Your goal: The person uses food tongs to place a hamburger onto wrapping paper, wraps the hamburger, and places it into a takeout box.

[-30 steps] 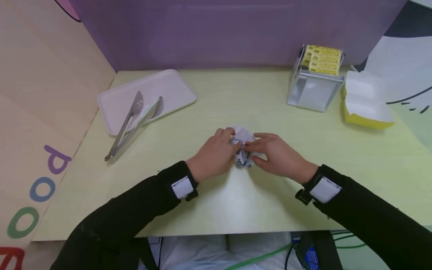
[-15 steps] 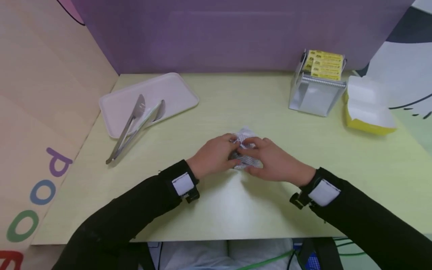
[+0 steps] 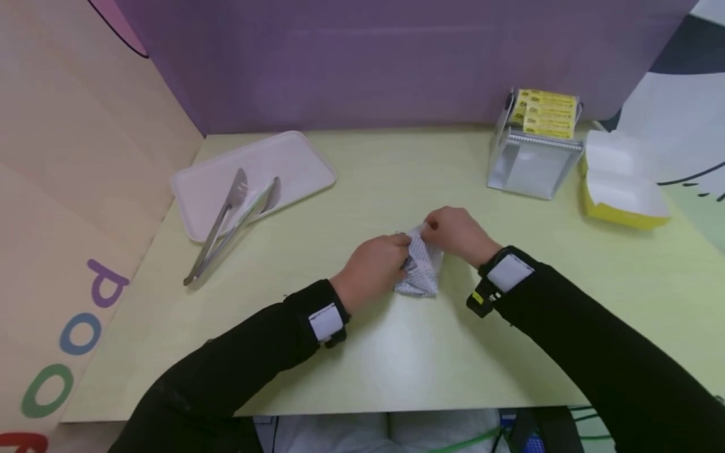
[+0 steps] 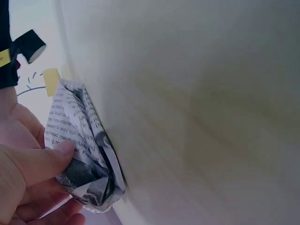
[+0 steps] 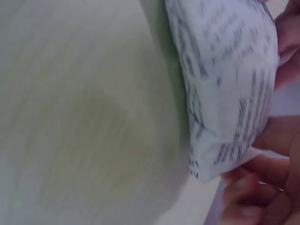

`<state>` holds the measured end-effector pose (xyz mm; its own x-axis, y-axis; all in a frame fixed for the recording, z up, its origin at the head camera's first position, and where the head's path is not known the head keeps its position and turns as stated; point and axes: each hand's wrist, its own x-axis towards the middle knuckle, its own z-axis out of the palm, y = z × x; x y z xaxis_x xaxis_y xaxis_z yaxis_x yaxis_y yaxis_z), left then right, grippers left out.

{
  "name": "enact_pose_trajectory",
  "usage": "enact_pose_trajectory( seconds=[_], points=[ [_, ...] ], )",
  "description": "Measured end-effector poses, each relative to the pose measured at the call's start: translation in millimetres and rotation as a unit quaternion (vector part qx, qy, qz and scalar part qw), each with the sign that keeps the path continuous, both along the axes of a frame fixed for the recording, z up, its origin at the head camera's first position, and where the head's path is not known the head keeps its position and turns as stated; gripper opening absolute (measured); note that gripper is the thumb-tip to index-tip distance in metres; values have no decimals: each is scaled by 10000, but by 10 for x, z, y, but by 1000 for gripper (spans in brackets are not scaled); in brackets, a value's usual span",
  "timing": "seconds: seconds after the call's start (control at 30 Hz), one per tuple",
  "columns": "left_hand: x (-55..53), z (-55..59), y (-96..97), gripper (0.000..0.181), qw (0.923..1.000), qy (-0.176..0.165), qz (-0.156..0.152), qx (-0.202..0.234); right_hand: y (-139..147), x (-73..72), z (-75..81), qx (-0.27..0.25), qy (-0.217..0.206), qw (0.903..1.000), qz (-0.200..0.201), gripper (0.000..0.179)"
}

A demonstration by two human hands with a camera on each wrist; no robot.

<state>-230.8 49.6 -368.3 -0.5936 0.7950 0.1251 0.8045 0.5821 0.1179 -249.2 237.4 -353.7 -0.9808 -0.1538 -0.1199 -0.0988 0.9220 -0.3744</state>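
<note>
A small bundle wrapped in newsprint-patterned paper point(image 3: 421, 272) sits over the table's middle, between both hands. My left hand point(image 3: 374, 269) grips its left side; in the left wrist view the thumb point(image 4: 49, 161) presses on the crumpled, folded paper point(image 4: 77, 117). At the bundle's far right end, my right hand point(image 3: 457, 234) pinches the paper with curled fingers. The right wrist view shows a smoother printed side of the wrap point(image 5: 229, 89), with fingers point(image 5: 248, 192) at its lower end. Whatever is inside the paper is hidden.
A pale tray point(image 3: 306, 165) lies at the back left, with metal tongs point(image 3: 218, 242) resting across its front edge. At the back right stands a metal holder point(image 3: 527, 167) with yellow packets point(image 3: 548, 114). Beside it is an open yellow box point(image 3: 625, 182) with white lining.
My right hand has moved from the bundle's right side to its far end and curled its fingers there. The bundle has turned, and more of its near end shows.
</note>
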Motion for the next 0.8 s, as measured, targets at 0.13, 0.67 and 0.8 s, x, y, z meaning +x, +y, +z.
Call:
enact_pose_trajectory(
  seconds=[0.13,0.67,0.8],
  points=[
    [20,-25,32,24,9985,-368,-42,391,-25,70,-111,-46,721,9974,-7,16],
    [-35,9,150,28,9996,-295,-21,11,-70,266,-181,-18,2398,9678,760,7],
    [-26,0,153,22,9992,-353,-62,184,-103,318,-187,475,2591,9601,940,7]
  ],
)
